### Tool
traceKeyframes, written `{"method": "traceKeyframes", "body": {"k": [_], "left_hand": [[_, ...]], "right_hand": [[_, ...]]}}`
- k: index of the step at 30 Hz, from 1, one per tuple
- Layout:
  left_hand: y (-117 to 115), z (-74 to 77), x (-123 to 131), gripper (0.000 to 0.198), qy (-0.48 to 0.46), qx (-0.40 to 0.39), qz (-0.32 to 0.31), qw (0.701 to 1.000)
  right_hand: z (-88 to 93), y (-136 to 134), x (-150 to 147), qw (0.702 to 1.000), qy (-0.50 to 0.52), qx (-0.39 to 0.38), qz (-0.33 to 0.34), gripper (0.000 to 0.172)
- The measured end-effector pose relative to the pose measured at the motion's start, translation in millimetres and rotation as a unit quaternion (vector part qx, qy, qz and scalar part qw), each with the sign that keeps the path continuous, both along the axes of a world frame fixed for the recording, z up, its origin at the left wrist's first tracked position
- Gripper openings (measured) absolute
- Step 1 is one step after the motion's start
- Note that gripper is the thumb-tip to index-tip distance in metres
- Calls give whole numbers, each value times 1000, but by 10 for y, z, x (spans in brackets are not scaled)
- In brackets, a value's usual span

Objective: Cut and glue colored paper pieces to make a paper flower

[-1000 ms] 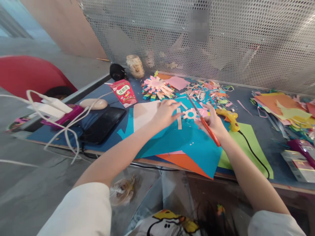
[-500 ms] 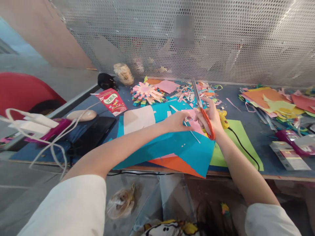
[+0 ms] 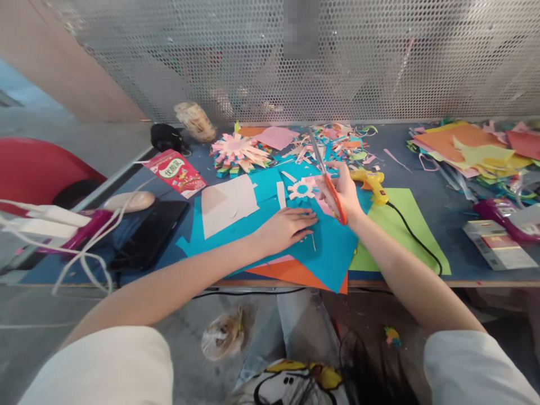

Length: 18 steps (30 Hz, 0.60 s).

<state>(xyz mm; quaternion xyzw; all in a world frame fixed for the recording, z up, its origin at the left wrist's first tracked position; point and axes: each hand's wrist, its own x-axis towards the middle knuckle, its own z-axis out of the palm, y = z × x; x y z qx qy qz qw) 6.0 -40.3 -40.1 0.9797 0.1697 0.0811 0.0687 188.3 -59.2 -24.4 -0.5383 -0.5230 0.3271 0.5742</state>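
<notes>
My left hand (image 3: pixel 289 229) lies palm down on the blue paper sheet (image 3: pixel 333 250), its fingers stretched to the right. Scissors (image 3: pixel 335 199) with orange handles sit in my right hand (image 3: pixel 348 194), blades pointing up and away. Between the two hands, slightly beyond the left fingers, is a pale gear-shaped paper cutout (image 3: pixel 302 189) with a hole in its middle. Pink paper shows beneath my right fingers. A thin white paper strip (image 3: pixel 314 242) rests just in front of my left fingertips. Farther left on the blue sheet lies a pale pink paper piece (image 3: pixel 230 203).
A yellow glue gun (image 3: pixel 373 183) lies right, its cord crossing green paper (image 3: pixel 405 236). Behind are a layered paper flower (image 3: pixel 238 151) and a heap of paper scraps (image 3: pixel 337 143). A red packet (image 3: pixel 175 173), a black phone (image 3: pixel 152 236) and white cables (image 3: pixel 84 247) occupy the left.
My left hand has come down toward me and flattened on the blue sheet, its fingers uncurled. The gear-shaped cutout now shows on the sheet. The scissors stay in my right hand.
</notes>
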Motion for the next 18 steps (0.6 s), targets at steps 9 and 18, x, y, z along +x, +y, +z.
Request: {"method": "traceKeyframes", "body": {"k": [9, 18], "left_hand": [[-199, -147, -481, 44, -87, 143, -44, 985], [498, 673, -266, 33, -210, 120, 225, 944]], "right_hand": [[-14, -26, -53, 998, -62, 14, -8, 58], [-14, -67, -43, 997, -22, 73, -6, 47]]}}
